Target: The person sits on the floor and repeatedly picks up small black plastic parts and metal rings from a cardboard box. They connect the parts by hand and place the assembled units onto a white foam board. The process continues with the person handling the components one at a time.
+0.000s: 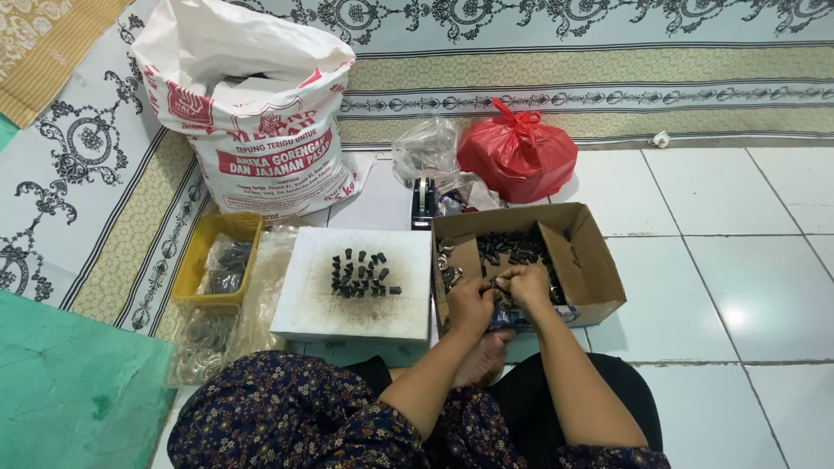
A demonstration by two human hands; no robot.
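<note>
Large white printed sack [252, 104] at far left, mouth open, leaning against the patterned floor covering [78, 174]. White tiled floor [738, 260] at right. Red tied plastic bag [519, 155] at far centre, clear plastic bag [426, 148] just beside it on the left, tape dispenser [422, 202] just in front.

Cardboard box [591, 260] at centre right, flaps open, long axis running near to far and slightly skewed; holds a heap of small black parts [512, 246] at its far end, metal rings [450, 260] along its left wall. White slab [356, 282] left of box, touching or just beside it; cluster of black pieces [363, 274] standing on it, mostly upright. Yellow tray [204, 256] further left, with bagged items inside.

Left hand [472, 304] and right hand [524, 285] together over near half of box, both closed narrowly, pinching one small dark piece [499, 282] between them. Too small to tell the piece's axis or which way it points; apparently lying across, left to right, between the fingertips.

Risks, as judged: small piece slipping from the pinch and dropping back into the loose heap, due to fine grip and small size. Upright pieces on slab toppling if a forearm or sleeve brushes the slab. Near flap of box crowding the wrists.
</note>
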